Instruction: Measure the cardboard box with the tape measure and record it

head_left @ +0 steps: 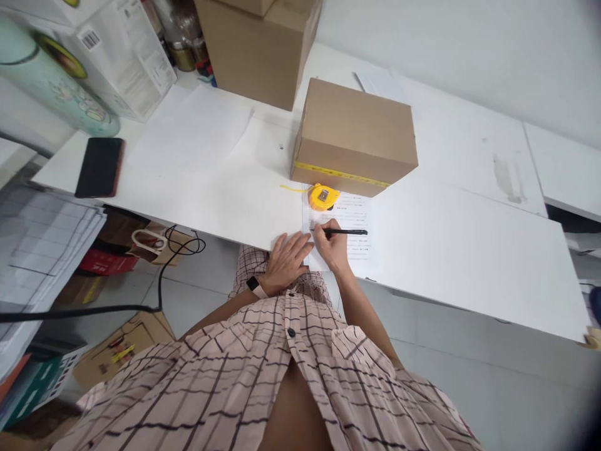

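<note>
A black pen (352, 232) is gripped in my right hand (331, 245), its tip near the left side of a printed sheet (359, 241). My left hand (287, 258) lies flat with fingers spread at the desk's front edge, fingertips close to the sheet's left border. Just beyond my right hand, a yellow tape measure (323, 196) rests on the top part of the sheet. Behind it stands a closed cardboard box (357, 125), and a yellow strip with dark marks runs along its lower front side.
On the white desk (474, 250), blank paper (192, 125) and a dark phone (100, 167) lie to the left. A mint bottle (61, 88) and a white carton (122, 56) stand at the far left. A larger cardboard box (258, 53) is behind. A black cable (159, 282) hangs at lower left.
</note>
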